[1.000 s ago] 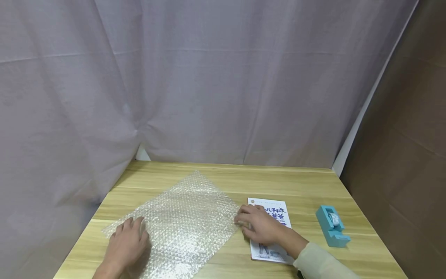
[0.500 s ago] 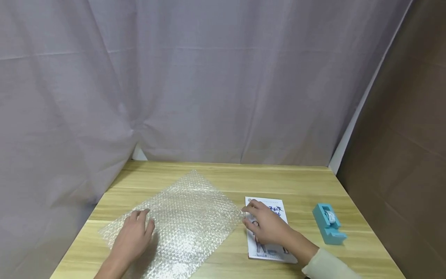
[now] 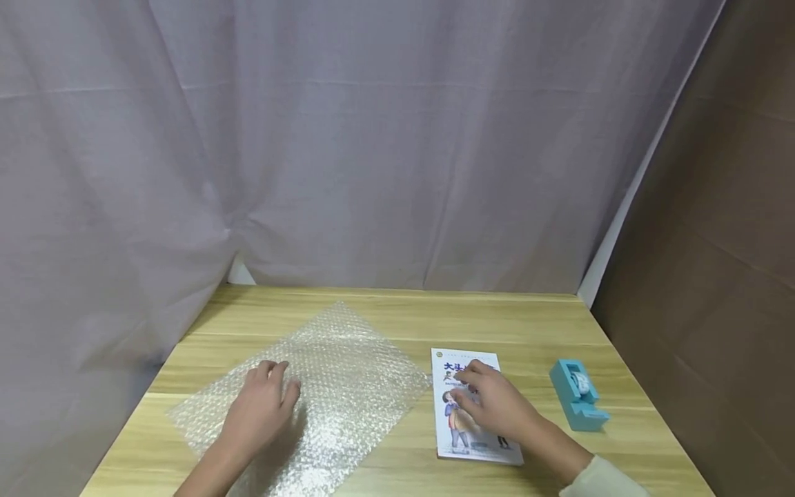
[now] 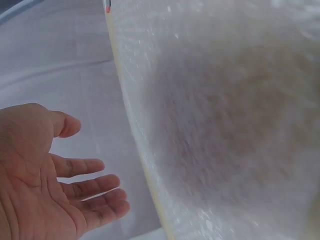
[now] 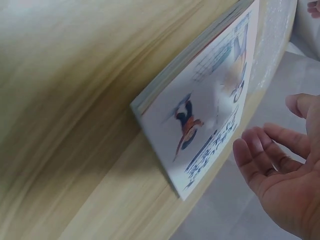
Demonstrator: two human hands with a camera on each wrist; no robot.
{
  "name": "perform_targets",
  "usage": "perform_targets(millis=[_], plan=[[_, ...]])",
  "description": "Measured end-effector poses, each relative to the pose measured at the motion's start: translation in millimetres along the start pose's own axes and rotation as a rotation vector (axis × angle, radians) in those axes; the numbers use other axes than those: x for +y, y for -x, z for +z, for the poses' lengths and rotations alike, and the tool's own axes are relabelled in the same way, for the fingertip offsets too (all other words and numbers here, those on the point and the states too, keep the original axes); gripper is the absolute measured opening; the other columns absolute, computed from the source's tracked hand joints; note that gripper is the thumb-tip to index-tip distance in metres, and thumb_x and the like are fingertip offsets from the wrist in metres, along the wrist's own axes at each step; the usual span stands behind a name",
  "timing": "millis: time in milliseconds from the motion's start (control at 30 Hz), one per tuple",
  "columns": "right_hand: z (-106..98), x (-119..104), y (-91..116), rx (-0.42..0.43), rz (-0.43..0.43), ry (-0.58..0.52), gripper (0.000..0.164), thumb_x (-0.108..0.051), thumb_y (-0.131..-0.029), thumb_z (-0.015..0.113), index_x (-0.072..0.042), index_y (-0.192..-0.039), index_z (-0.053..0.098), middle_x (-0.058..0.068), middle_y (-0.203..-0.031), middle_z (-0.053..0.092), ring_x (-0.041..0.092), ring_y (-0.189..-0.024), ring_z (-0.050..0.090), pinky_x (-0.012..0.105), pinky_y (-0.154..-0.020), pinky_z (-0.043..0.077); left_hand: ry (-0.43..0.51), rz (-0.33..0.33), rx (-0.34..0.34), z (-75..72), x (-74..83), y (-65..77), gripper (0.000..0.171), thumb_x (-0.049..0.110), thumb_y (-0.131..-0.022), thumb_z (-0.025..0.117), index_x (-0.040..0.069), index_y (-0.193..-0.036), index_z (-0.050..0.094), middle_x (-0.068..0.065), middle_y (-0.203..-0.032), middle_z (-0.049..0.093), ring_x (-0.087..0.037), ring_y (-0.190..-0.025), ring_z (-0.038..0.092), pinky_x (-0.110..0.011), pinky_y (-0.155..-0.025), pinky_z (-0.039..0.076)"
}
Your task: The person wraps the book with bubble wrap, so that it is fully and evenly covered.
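A sheet of bubble wrap (image 3: 348, 386) lies flat on the wooden table, turned with one corner to the back. My left hand (image 3: 261, 404) hovers over its left part; in the left wrist view the fingers (image 4: 90, 187) are relaxed and hold nothing. A white book (image 3: 456, 428) with blue lettering and drawn figures on its cover lies right of the wrap. Above the book is my right hand (image 3: 493, 400), its fingers loosely bent. The right wrist view shows that hand apart from the book's cover (image 5: 205, 100), with nothing in it.
A teal tape dispenser (image 3: 577, 397) with a roll of tape stands on the table (image 3: 497, 317) right of the book. Grey curtain (image 3: 348, 152) hangs behind the table, and a brown one (image 3: 714, 276) hangs along the right side.
My right hand has let go of the wrap's right corner and moved right over the book. The left hand has risen off the wrap and shifted right. The view has turned slightly.
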State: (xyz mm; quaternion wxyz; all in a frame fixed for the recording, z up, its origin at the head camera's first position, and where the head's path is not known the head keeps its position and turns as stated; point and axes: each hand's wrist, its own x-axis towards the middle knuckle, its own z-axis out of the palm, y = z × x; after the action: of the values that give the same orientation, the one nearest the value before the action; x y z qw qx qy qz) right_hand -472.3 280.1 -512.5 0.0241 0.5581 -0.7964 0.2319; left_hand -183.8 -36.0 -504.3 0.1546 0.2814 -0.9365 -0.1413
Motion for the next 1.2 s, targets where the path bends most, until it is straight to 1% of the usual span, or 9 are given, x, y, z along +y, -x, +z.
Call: perform_targets(millis=[133, 367, 467, 600, 667, 767, 867, 1100, 1200], plan=[[-3, 3, 7, -0.019, 0.088, 0.014, 0.032, -0.023, -0.103, 0.078, -0.001, -0.126, 0.079, 0.005, -0.109, 0.072, 0.017, -0.091, 0.069, 0.032, -0.079, 0.062, 0.018, 0.023, -0.012, 1.7, 9.0, -5.0, 0.055, 0.034, -0.113, 0.058, -0.01, -0.148, 0.06, -0.033, -0.145, 0.061, -0.052, -0.133, 0.06, -0.065, -0.099, 0.062], [-5, 7, 17, -0.059, 0.229, 0.007, 0.031, -0.025, -0.101, 0.081, -0.005, -0.125, 0.081, 0.001, -0.106, 0.071, 0.011, -0.091, 0.064, 0.035, -0.083, 0.061, 0.139, 0.018, -0.103, 1.5, 21.8, -10.5, 0.053, 0.035, -0.113, 0.06, -0.007, -0.146, 0.064, -0.028, -0.141, 0.065, -0.047, -0.127, 0.067, -0.065, -0.104, 0.06], [-5, 10, 21, -0.062, 0.27, -0.002, 0.03, -0.026, -0.1, 0.083, -0.006, -0.123, 0.081, -0.003, -0.1, 0.069, 0.008, -0.088, 0.06, 0.031, -0.079, 0.058, 0.171, 0.009, -0.129, 1.9, 25.6, -11.3, 0.052, 0.035, -0.113, 0.06, -0.005, -0.145, 0.065, -0.027, -0.143, 0.066, -0.047, -0.128, 0.067, -0.066, -0.105, 0.059], [-5, 14, 28, -0.055, 0.318, -0.013, 0.033, -0.028, -0.098, 0.085, -0.004, -0.121, 0.081, -0.006, -0.091, 0.062, 0.008, -0.081, 0.053, 0.025, -0.07, 0.05, 0.213, -0.001, -0.146, 2.7, 32.2, -12.6, 0.051, 0.034, -0.112, 0.06, -0.003, -0.145, 0.066, -0.026, -0.144, 0.065, -0.048, -0.129, 0.066, -0.068, -0.107, 0.058], [-5, 17, 31, -0.054, 0.336, -0.015, 0.032, -0.028, -0.097, 0.086, -0.004, -0.117, 0.082, -0.005, -0.086, 0.058, 0.009, -0.078, 0.049, 0.025, -0.066, 0.044, 0.231, -0.001, -0.152, 3.6, 36.0, -13.7, 0.05, 0.034, -0.111, 0.061, -0.003, -0.145, 0.066, -0.026, -0.144, 0.066, -0.047, -0.128, 0.067, -0.068, -0.107, 0.058], [-4, 20, 35, -0.061, 0.368, -0.009, 0.02, -0.028, -0.096, 0.087, -0.01, -0.096, 0.079, -0.002, -0.081, 0.055, 0.011, -0.073, 0.046, 0.025, -0.063, 0.038, 0.246, 0.006, -0.158, 6.5, 41.3, -15.7, 0.049, 0.035, -0.111, 0.061, -0.002, -0.144, 0.067, -0.023, -0.141, 0.068, -0.044, -0.125, 0.069, -0.065, -0.104, 0.06], [-3, 23, 38, -0.072, 0.402, 0.0, 0.029, -0.028, -0.097, 0.086, -0.016, -0.08, 0.066, 0.0, -0.078, 0.054, 0.012, -0.071, 0.045, 0.025, -0.062, 0.035, 0.256, 0.022, -0.154, 9.9, 46.8, -18.6, 0.048, 0.035, -0.111, 0.062, 0.0, -0.144, 0.068, -0.019, -0.136, 0.071, -0.038, -0.119, 0.072, -0.059, -0.099, 0.063], [-6, 27, 40, -0.056, 0.473, -0.012, 0.028, -0.026, -0.098, 0.084, -0.014, -0.082, 0.066, 0.002, -0.081, 0.053, 0.016, -0.074, 0.047, 0.027, -0.061, 0.034, 0.296, 0.058, -0.118, 19.0, 61.5, -25.6, 0.041, 0.03, -0.11, 0.064, 0.001, -0.139, 0.071, -0.015, -0.126, 0.075, -0.032, -0.111, 0.076, -0.052, -0.093, 0.066], [-8, 29, 44, -0.049, 0.497, -0.014, 0.035, -0.023, -0.097, 0.084, -0.014, -0.075, 0.059, 0.002, -0.08, 0.052, 0.016, -0.073, 0.047, 0.027, -0.061, 0.033, 0.322, 0.061, -0.128, 25.7, 69.9, -26.9, 0.039, 0.029, -0.109, 0.065, 0.001, -0.137, 0.072, -0.011, -0.12, 0.076, -0.027, -0.106, 0.076, -0.048, -0.089, 0.066]])
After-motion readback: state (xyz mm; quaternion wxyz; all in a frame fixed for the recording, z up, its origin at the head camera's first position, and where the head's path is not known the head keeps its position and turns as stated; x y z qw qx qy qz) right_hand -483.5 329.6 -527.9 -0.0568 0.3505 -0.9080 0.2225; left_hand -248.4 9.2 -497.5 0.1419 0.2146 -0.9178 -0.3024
